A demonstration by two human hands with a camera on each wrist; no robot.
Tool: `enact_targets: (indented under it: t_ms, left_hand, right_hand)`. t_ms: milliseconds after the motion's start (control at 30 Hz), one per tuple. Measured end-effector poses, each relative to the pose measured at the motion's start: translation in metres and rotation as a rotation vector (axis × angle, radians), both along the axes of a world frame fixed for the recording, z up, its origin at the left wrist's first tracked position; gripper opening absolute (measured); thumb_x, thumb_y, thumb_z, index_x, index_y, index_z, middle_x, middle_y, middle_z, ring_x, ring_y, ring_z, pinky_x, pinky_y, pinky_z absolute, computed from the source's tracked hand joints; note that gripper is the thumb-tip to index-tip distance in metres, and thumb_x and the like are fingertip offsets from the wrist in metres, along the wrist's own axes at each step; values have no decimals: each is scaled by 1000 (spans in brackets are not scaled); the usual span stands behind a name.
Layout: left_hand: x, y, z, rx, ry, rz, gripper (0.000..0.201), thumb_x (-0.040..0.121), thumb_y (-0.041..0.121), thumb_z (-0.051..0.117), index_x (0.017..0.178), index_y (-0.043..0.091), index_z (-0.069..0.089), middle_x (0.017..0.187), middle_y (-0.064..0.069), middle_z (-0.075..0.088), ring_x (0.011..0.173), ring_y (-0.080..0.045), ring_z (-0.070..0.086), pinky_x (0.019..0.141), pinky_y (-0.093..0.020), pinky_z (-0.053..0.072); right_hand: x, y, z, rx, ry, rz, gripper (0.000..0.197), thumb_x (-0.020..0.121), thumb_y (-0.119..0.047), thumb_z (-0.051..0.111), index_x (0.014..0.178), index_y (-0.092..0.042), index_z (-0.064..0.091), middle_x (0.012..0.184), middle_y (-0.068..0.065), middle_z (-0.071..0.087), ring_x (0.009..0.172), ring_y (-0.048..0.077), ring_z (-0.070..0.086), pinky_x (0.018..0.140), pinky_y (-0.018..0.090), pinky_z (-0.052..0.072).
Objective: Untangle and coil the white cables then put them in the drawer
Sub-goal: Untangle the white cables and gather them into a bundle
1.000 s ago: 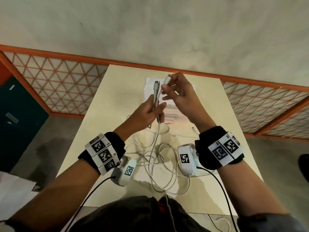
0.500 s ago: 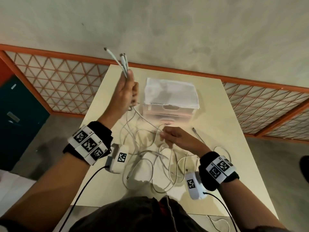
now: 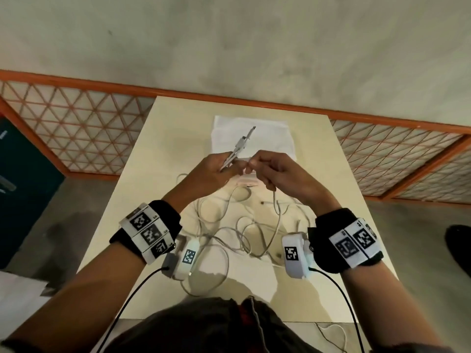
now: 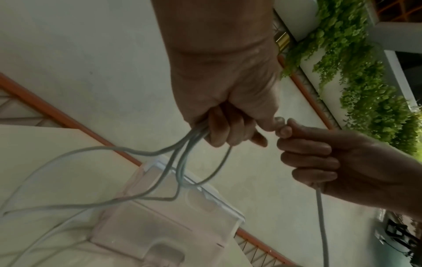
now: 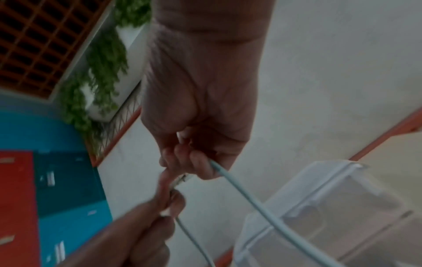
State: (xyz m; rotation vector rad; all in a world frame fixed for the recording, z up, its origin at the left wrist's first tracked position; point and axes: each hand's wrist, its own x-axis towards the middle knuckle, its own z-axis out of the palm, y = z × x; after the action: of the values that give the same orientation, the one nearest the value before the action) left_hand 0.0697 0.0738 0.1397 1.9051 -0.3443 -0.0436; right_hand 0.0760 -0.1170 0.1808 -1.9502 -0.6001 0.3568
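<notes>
Both hands are raised over the middle of the cream table (image 3: 158,159), fingertips nearly meeting. My left hand (image 3: 219,169) grips a bundle of white cable ends (image 3: 242,142) whose plugs stick up past the fingers; in the left wrist view the strands (image 4: 182,159) hang from its fist. My right hand (image 3: 270,169) pinches one white cable (image 3: 276,220) that drops from its fist to the table, seen as a taut strand (image 5: 239,191) in the right wrist view. The rest of the white cables (image 3: 229,233) lie tangled on the table. The clear plastic drawer box (image 3: 275,133) stands behind the hands, partly hidden.
An orange-framed lattice railing (image 3: 84,138) runs behind and beside the table. A dark teal cabinet (image 3: 23,189) stands at the left. Another white cable (image 3: 331,335) lies on the floor near the table's front edge. Wrist camera leads trail from both wrists.
My left hand came down from high at the left with the cable ends. My right hand rose from the table with one cable and met the left in front of the drawer box.
</notes>
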Motion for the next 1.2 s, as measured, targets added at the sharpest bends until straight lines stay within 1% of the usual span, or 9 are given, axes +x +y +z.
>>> enact_targets:
  t_ms: [167, 367, 533, 700, 767, 833, 900, 1033, 1200]
  left_hand:
    - [0, 7, 17, -201, -3, 114, 31, 101, 24, 41, 69, 21, 42, 44, 13, 33, 36, 0, 27, 37, -13, 25]
    - [14, 37, 39, -450, -221, 585, 35, 97, 38, 43, 66, 22, 39, 48, 11, 32, 40, -4, 26, 39, -20, 24]
    - [20, 46, 32, -221, -138, 913, 36, 96, 32, 47, 66, 15, 55, 61, -1, 52, 53, -8, 48, 55, -31, 35]
    - [12, 44, 7, 179, 129, 836, 24, 89, 21, 57, 101, 2, 67, 94, -17, 69, 97, -33, 64, 75, -28, 43]
    - [6, 34, 7, 134, 121, 787, 30, 87, 19, 59, 113, 4, 64, 82, -10, 69, 81, -22, 66, 73, -26, 44]
    - [1, 20, 11, 12, 91, 652, 27, 89, 22, 61, 110, 7, 67, 48, 8, 55, 45, -3, 52, 53, -19, 41]
    - [-8, 6, 18, 0, 171, 425, 27, 91, 31, 59, 102, 8, 69, 34, 10, 40, 29, -3, 33, 37, -17, 28]
    - [-17, -4, 20, 137, 451, 3, 55, 94, 55, 40, 92, 9, 70, 49, 5, 26, 39, -9, 21, 39, -18, 18]
    - [-15, 5, 22, -4, 498, 23, 35, 94, 45, 49, 74, 17, 51, 46, 11, 28, 35, -3, 20, 35, -15, 16]
  right_hand:
    - [0, -10, -13, 1, 37, 10, 30, 101, -24, 40, 91, -3, 58, 59, 7, 38, 56, 21, 35, 54, 21, 33]
    - [1, -59, -99, -311, 189, 39, 28, 102, -23, 37, 83, -17, 57, 62, -1, 46, 57, 5, 45, 67, 21, 37]
    - [5, -83, -120, -359, 232, -95, 31, 101, -11, 37, 78, -19, 56, 67, 3, 55, 55, -1, 53, 64, 18, 40]
    - [7, -70, -79, -360, 110, -90, 24, 100, -19, 43, 92, -17, 65, 58, -1, 51, 48, 8, 46, 53, 13, 40]
    - [5, -58, -59, -389, 44, -37, 24, 100, -22, 43, 101, -15, 66, 57, -1, 50, 47, 6, 45, 52, 12, 41]
    - [2, -44, -44, -421, -1, 47, 26, 100, -26, 42, 106, -16, 66, 58, -3, 51, 51, 7, 48, 57, 17, 44]
    - [-2, -27, -31, -389, -36, 120, 27, 100, -27, 41, 105, -16, 66, 59, -3, 51, 54, 10, 49, 61, 21, 45]
    - [-2, -6, -13, -226, -120, 91, 25, 100, -21, 41, 96, -13, 64, 54, -9, 47, 51, 6, 45, 59, 22, 42]
    - [6, -21, -28, -213, -44, 6, 26, 99, -24, 45, 90, -9, 64, 55, -11, 44, 54, 10, 43, 58, 21, 40]
